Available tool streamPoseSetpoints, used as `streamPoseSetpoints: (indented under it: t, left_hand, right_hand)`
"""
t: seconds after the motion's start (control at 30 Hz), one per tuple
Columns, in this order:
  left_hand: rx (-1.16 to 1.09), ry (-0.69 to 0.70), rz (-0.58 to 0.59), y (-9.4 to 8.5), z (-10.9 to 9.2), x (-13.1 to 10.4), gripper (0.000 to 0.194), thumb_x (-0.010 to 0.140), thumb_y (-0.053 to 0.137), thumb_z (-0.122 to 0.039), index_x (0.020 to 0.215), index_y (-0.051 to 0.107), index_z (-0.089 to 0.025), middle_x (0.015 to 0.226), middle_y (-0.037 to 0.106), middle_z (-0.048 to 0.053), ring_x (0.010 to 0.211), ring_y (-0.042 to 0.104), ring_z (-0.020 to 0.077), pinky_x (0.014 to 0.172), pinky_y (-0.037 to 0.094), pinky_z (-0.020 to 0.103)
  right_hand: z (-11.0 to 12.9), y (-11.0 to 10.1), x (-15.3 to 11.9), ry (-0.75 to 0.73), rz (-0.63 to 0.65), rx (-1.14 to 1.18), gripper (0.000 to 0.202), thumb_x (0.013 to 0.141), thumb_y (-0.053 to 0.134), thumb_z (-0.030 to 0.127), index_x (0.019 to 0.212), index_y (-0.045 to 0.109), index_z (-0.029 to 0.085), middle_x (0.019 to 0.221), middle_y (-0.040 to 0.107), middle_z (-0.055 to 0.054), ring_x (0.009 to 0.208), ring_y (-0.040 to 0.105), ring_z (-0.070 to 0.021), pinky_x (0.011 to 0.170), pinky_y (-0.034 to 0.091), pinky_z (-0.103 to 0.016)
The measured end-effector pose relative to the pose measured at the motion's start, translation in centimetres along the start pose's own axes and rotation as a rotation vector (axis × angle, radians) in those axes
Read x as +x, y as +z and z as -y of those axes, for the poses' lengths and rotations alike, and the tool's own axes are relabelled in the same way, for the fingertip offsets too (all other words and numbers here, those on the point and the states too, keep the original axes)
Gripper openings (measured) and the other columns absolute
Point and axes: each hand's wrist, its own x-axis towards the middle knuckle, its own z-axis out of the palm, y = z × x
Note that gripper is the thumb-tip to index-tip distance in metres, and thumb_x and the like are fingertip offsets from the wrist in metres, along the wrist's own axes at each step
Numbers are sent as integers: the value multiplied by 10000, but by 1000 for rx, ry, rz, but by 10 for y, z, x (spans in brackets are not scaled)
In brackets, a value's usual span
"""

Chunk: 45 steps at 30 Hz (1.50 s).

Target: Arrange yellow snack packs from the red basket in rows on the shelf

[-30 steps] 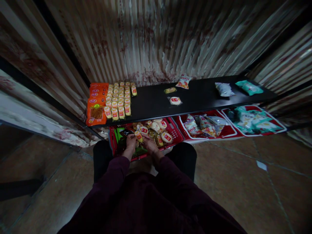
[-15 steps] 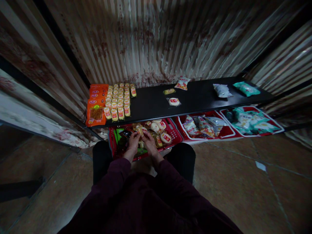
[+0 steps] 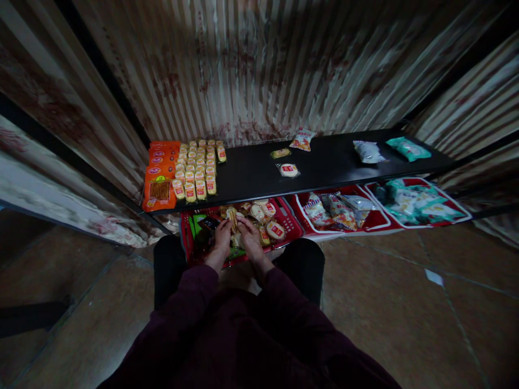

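Over a red basket [image 3: 292,219], my left hand [image 3: 221,239] and my right hand [image 3: 250,237] are close together, fingers curled inward. Between their fingertips is a small yellow wrapped snack cake [image 3: 232,215], gripped from both sides. Below and around them the basket holds wrapped round cakes [image 3: 275,230], more yellow packs and something with a green wrapper [image 3: 197,224]. On the black shelf [image 3: 243,175] just beyond, yellow snack cakes [image 3: 200,189] stand in tight rows, beside overlapping orange packets [image 3: 159,192].
Farther right on the shelf lie a single yellow pack [image 3: 280,153], a round cake [image 3: 289,170], a red-and-white bag [image 3: 303,139], a silvery bag [image 3: 368,152] and a teal bag [image 3: 408,148]. Two more baskets of bags [image 3: 338,210] [image 3: 419,202] stand under the shelf's front edge.
The fingers have shifted slightly on the snack cake, which now shows its plain yellow side. Both hands remain over the basket; the shelf goods are unchanged.
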Motion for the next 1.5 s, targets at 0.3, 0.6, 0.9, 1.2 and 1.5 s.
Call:
streamPoseSetpoints:
  t: [0.3,0.6,0.9,1.2,1.5]
  left_hand:
    - [-24,15,-28,1,-3,0,171,639,692,-268,777,663,-170,830,671,38,775,589,142,755,430,255]
    - [-109,-35,22,4,-2,-1,227,688,672,-314,860,654,-168,953,679,65,867,616,154,804,449,275]
    - [-233,-151,86,8,-14,-9,206,664,704,-253,839,636,-170,892,681,47,838,629,153,772,468,279]
    - [-316,-249,-4,8,-12,-4,88,687,656,-194,745,594,-171,697,618,5,688,602,134,688,475,281]
    - [-365,-267,10,9,-16,-5,51,707,608,-137,749,601,-166,698,623,13,645,586,123,665,472,267]
  right_hand:
    - [3,1,3,-13,6,-18,407,678,690,410,1035,632,223,1117,665,-57,1029,606,-208,973,451,-387]
    - [11,2,5,-78,-36,-141,380,711,644,377,1050,626,205,1051,676,-67,967,611,-218,870,493,-359]
    - [10,0,8,-231,-26,-326,316,752,620,336,1046,656,224,1094,665,-57,1048,580,-221,942,455,-372]
    - [10,0,7,-221,6,-338,273,782,577,314,1024,660,220,1068,670,-53,1049,584,-216,957,444,-381]
    - [26,5,1,-390,26,-476,263,813,552,292,1044,670,247,1114,637,-59,1068,554,-218,995,409,-397]
